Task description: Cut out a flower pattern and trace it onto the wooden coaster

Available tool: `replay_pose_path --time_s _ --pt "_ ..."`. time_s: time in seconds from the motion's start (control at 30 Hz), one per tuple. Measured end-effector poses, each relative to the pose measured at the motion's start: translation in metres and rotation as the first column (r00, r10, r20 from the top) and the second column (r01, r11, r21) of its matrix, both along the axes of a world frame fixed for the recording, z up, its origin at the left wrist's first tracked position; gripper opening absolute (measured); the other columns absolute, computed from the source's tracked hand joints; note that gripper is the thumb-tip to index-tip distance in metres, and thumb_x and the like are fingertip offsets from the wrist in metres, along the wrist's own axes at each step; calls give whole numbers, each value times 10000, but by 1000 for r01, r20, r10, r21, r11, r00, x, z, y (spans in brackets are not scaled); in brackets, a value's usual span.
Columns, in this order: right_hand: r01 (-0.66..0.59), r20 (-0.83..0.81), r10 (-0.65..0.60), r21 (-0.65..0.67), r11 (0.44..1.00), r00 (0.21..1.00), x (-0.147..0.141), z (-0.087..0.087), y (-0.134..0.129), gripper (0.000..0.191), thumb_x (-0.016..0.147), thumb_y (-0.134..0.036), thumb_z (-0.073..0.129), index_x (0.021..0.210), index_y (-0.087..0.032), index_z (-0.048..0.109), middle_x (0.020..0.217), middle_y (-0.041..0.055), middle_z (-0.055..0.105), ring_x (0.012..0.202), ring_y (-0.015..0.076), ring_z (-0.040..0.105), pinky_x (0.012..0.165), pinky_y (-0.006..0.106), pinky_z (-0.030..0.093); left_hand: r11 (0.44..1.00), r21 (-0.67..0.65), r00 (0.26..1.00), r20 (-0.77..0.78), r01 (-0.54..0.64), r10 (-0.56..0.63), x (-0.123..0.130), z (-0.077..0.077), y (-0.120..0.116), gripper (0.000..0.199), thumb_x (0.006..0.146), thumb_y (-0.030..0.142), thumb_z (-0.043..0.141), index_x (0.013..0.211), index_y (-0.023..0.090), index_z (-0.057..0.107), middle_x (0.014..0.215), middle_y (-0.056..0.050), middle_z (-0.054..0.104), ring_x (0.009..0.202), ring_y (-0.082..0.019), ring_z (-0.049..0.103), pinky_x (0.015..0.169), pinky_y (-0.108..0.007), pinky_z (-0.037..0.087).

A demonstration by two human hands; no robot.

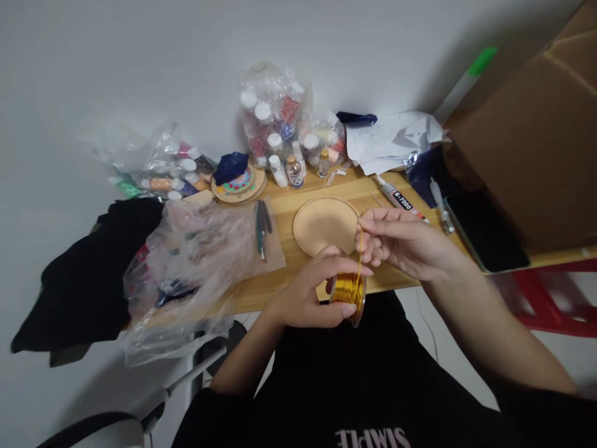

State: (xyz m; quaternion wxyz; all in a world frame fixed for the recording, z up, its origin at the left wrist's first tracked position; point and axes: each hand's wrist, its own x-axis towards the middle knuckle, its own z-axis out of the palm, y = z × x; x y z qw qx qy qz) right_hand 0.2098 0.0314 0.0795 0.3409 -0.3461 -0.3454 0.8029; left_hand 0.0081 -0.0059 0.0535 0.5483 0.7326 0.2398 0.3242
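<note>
My left hand (321,289) grips a clear spool wound with golden-yellow cord (349,289), thumb below and fingers over the top, just off the table's front edge. From the spool a short length of cord runs up to my right hand (392,239), which pinches it between thumb and fingertips. Behind both hands a round wooden disc (324,224) lies on the table, partly hidden by my left fingers. A glue tube (398,198) marked B-7000 rests just beyond my right hand.
Bagged bottles (273,115) and small corked bottles (294,171) stand along the wall. Left are a crumpled plastic bag (186,249), black cloth (97,274), and several slim tools (262,227). Right are a pen (441,205), a dark phone (487,230), papers (392,140) and a cardboard box (532,137).
</note>
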Motion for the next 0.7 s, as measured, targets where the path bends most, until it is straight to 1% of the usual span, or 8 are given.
replay_pose_path --time_s 0.1,0.23,0.33,0.43,0.5,0.57,0.63,0.7 --pt "8 -44 -10 -56 998 999 -6 -4 -7 237 726 -335 779 670 -144 651 616 23 691 502 95 651 458 134 520 999 0 999 37 -39 39 -2 -6 -12 386 824 365 609 1200 298 554 996 -45 520 893 -192 527 790 -338 460" --pt "21 -99 -33 -112 994 995 -12 -6 -14 209 700 -304 791 676 -149 652 615 9 687 481 75 630 460 118 510 996 0 985 146 -90 90 -5 -12 -23 560 802 343 638 1319 330 423 1132 -63 530 977 -207 557 823 -348 480" --pt "44 -90 -54 -109 993 994 -14 -6 -16 213 683 -301 789 667 -144 646 592 8 675 459 78 613 437 130 502 996 72 990 133 -61 51 -8 -9 -27 525 800 328 646 1301 336 491 1105 -62 548 1003 -221 554 863 -372 477" --pt "79 -20 -81 -114 990 996 -14 -7 -18 239 648 -300 785 634 -148 602 538 3 645 396 85 566 377 153 471 997 37 971 228 -75 64 -10 -5 -28 438 818 369 635 1250 322 585 1072 -68 575 981 -224 568 857 -372 479" --pt "94 44 -89 -123 988 995 -16 -9 -19 271 609 -314 792 620 -152 574 511 2 630 366 86 538 356 159 451 988 -57 924 349 -145 156 -10 -3 -28 402 825 422 626 1210 308 625 1067 -70 606 957 -223 587 826 -357 489" --pt "79 101 -66 -124 989 993 -18 -14 -19 305 578 -339 798 625 -153 561 498 8 623 349 84 519 347 159 427 951 -212 846 443 -224 298 -10 -2 -26 373 816 476 628 1135 287 669 1041 -64 634 926 -220 607 789 -337 498" --pt "37 141 -21 -117 992 990 -21 -20 -16 349 574 -393 794 636 -155 546 497 15 622 341 80 504 342 155 395 879 -392 762 472 -270 444 -9 -1 -22 372 783 518 653 1042 255 699 993 -59 659 883 -218 628 748 -319 505" --pt "-32 187 49 -90 995 981 -20 -21 -12 407 636 -509 747 665 -157 545 505 24 620 346 85 501 341 166 373 802 -523 708 447 -289 546 -11 -2 -16 410 723 540 699 983 223 701 927 -58 678 824 -211 643 710 -305 508"
